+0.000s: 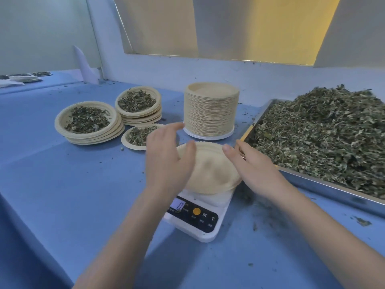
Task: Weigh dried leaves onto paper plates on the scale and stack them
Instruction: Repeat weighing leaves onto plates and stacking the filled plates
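An empty paper plate (210,170) lies on the white scale (195,217), whose display is lit. My left hand (166,157) hovers at the plate's left rim with fingers straight and relaxed, holding nothing. My right hand (254,165) rests at the plate's right rim, fingers extended; whether it touches the rim is unclear. A metal tray (325,188) heaped with dried leaves (325,132) stands to the right. A tall stack of empty plates (211,110) stands behind the scale. Two stacks of filled plates (89,124), (138,105) and one single filled plate (137,137) lie at the left.
The blue table (62,195) carries scattered leaf crumbs near the scale and tray. More filled plates (27,77) sit far back left. A white wall with a window ledge (229,65) runs behind the plate stack.
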A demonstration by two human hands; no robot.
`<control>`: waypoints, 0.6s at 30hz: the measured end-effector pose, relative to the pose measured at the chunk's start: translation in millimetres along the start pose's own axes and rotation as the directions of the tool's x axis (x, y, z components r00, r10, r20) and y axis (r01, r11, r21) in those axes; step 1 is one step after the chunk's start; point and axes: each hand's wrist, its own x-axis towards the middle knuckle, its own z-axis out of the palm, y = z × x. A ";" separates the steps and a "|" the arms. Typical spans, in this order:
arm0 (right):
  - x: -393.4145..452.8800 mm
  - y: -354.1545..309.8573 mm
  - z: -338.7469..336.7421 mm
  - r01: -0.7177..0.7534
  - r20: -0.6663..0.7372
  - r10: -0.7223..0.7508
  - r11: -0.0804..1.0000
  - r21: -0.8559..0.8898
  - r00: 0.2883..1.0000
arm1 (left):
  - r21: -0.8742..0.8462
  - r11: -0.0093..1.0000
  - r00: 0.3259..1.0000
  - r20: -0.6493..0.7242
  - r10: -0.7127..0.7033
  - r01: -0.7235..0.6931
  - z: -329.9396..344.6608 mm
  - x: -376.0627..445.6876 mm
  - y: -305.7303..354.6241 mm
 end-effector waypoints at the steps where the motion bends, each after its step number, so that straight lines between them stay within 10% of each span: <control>1: 0.1 -0.1 -6.9 -0.001 0.000 0.001 1.000 0.024 1.000 | -0.001 0.995 0.993 0.068 0.100 -0.101 9.1 3.3 17.8; 6: -5.8 19.5 -63.1 0.087 -0.113 -0.099 0.990 -0.112 0.989 | -0.080 0.997 0.866 0.498 0.035 0.006 82.8 7.8 97.3; 11: -20.7 87.9 -126.3 -0.247 -0.118 0.217 0.866 -0.434 0.969 | 0.193 0.981 0.637 0.758 -0.141 -0.013 151.3 -0.6 133.9; 18: -19.3 141.0 -155.3 -0.345 0.015 0.437 0.729 -0.591 0.899 | 0.584 0.811 0.556 0.684 -0.472 -0.029 192.1 15.3 123.9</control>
